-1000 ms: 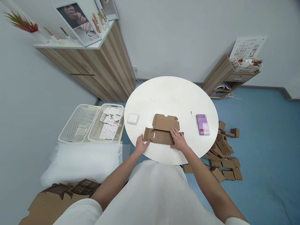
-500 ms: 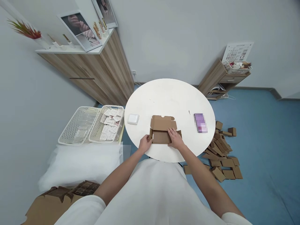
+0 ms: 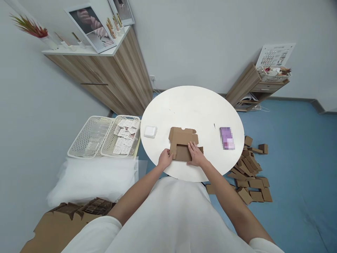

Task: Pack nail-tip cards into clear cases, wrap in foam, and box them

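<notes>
1. The brown cardboard box (image 3: pixel 183 153) lay near the front edge of the round white desk (image 3: pixel 191 102), just in front of the wearer.
2. Its lid panel (image 3: pixel 184 136) spread away from the wearer, with a small notch in the far edge; the left side panel (image 3: pixel 173 146) was bent inward, and a flap (image 3: pixel 201 149) stuck out at the right end.
3. The left hand (image 3: pixel 165 159) was at the box's near left corner, its grip closed on that side, thumb by the folded panel.
4. The right hand (image 3: pixel 195 154) rested on the right part of the box, fingers stretched forward over the interior and thumb toward the near edge; whether its grip pinched the cardboard could not be told.
5. A white pack (image 3: pixel 150 131) sat near the desk's left edge, and a blurred purple item (image 3: pixel 226 138) lay toward the right, both apart from the box.
6. Left of the desk stood two white baskets; the nearer one to it held printed cards (image 3: pixel 123 146), and the other clear plastic pieces (image 3: pixel 93 144).
7. White sheeting (image 3: pixel 100 177) lay in front of them.
8. Brown cartons (image 3: pixel 250 165) were heaped on the blue floor (image 3: pixel 297 158), right of the desk.
</notes>
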{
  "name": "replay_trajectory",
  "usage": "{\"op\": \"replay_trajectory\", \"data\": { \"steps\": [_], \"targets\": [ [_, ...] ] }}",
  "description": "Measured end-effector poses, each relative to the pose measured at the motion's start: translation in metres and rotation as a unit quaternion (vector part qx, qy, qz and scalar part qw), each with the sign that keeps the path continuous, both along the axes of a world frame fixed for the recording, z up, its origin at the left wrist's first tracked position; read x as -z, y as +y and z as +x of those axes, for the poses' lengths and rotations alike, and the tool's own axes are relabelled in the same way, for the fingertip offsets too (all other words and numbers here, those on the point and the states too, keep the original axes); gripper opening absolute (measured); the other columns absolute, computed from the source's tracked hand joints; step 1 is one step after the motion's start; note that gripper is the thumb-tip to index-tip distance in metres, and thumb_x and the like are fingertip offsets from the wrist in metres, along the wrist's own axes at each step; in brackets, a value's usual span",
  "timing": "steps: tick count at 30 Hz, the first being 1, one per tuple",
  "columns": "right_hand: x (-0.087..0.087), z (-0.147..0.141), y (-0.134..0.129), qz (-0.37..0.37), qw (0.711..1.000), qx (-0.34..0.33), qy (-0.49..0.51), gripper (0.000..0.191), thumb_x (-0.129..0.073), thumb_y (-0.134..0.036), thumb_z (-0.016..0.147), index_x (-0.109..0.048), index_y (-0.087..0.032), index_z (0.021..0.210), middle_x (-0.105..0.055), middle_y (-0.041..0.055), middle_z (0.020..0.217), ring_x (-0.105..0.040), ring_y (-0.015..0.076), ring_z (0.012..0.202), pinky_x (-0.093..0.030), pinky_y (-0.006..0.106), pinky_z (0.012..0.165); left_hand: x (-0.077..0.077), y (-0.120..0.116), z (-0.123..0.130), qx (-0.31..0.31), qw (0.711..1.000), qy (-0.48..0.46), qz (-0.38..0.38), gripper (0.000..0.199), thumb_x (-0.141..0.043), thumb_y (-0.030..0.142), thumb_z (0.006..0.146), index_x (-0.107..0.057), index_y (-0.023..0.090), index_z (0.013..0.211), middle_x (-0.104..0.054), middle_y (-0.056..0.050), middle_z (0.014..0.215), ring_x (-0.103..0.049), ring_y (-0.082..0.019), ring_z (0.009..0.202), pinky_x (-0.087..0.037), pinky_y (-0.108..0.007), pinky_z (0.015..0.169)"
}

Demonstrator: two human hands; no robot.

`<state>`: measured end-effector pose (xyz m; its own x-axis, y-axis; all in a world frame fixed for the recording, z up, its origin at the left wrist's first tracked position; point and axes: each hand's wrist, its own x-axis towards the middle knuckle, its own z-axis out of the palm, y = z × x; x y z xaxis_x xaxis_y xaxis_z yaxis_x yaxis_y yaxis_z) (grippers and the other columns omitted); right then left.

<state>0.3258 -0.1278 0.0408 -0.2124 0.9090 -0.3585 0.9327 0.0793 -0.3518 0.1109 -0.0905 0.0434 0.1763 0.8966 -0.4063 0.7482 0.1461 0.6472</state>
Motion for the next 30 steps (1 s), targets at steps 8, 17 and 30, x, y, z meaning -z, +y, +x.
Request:
{"op": "replay_trajectory", "data": {
  "steps": [8,17,30],
  "targets": [
    [0.002,0.005,0.0,-0.006,0.999,-0.037,0.022,0.116,-0.067,-0.046,0.058,0.01,-0.013,0.138,0.003,0.0122,0.147,0.01,0.03,0.133,-0.015,0.045,0.106,-0.001,0.009,0.005,0.053,0.991,0.123,-0.03,0.024,-0.05,0.016,0.072,-0.044,0.018,0.095,-0.061,-0.005,0.082,-0.058,-0.02,0.075,-0.037,-0.027,0.058],
    [0.006,0.011,0.002,-0.005,0.999,-0.044,0.025,0.116,-0.068,-0.044,0.058,0.01,-0.016,0.138,0.004,0.0105,0.147,0.007,0.0297,0.133,-0.016,0.045,0.106,-0.006,0.005,-0.003,0.094,0.993,0.06,0.035,0.071,-0.054,0.042,0.074,-0.019,0.018,0.131,-0.053,-0.01,0.107,-0.058,-0.019,0.081,-0.041,-0.029,0.068],
    [-0.011,0.028,-0.019,0.049,0.988,0.139,0.048,0.097,-0.052,-0.058,0.069,0.003,-0.019,0.139,-0.002,0.011,0.147,0.001,0.0283,0.134,-0.017,0.048,0.104,-0.017,0.023,0.002,0.211,0.975,0.067,0.0,0.112,-0.077,0.045,0.045,-0.015,0.03,0.137,-0.043,-0.009,0.117,-0.051,-0.029,0.102,-0.042,-0.031,0.077]
  ]
}}
